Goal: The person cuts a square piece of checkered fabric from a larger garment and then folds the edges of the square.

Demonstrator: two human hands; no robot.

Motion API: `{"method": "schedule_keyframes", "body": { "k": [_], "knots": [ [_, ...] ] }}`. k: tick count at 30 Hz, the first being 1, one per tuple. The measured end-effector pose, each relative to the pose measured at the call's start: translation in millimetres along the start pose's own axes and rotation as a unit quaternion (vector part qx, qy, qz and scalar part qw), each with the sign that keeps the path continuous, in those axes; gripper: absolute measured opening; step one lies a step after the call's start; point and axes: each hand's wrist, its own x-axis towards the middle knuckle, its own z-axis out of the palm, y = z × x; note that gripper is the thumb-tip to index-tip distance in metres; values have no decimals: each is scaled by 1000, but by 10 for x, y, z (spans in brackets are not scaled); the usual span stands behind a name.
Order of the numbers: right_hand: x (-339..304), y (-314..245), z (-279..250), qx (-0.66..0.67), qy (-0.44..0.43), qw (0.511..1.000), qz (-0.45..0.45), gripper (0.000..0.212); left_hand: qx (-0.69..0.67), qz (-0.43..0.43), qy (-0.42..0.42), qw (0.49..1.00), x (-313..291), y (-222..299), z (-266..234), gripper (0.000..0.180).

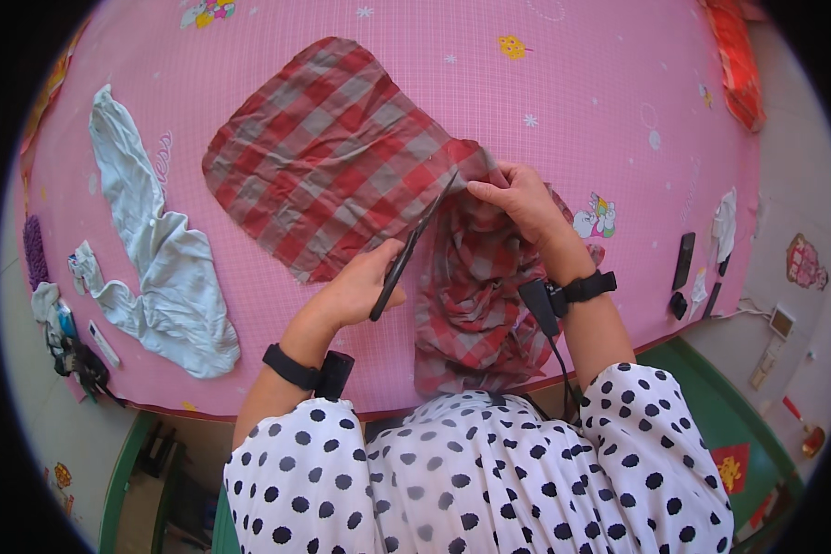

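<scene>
My left hand (365, 286) is closed round the handles of a pair of dark scissors (418, 238). The blades point away from me, with their tips at the edge of a red and grey checked cloth (328, 162). A wide, rounded panel of this cloth lies spread out on the left and far side. Its bunched, folded part (480, 295) lies closer to my body, below my right hand (523, 205). The right fingers and thumb pinch the cloth just right of the blade tips. Parts of the scissor handles are hidden by my left hand.
A pink patterned tablecloth (415, 55) covers the table. A crumpled pale blue cloth (171, 268) lies at the left. Small items and a purple fuzzy thing (35, 251) sit along the left edge. A dark phone-like object (684, 261) lies at the right, near a white cloth (725, 226).
</scene>
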Motion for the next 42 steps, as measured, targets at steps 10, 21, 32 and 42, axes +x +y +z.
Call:
{"method": "schedule_keyframes", "body": {
  "k": [10,21,32,42],
  "knots": [
    [90,116,-32,62,-6,998,-9,22,-79,8,-47,996,20,-30,-28,56],
    [90,127,-25,72,0,997,-12,26,-140,16,-51,989,-6,-100,3,54],
    [76,117,39,70,-19,997,-35,29,-142,19,-44,989,70,12,54,58],
    [40,125,70,76,-21,996,-37,32,-131,47,-26,990,71,71,93,63]
  ]
}}
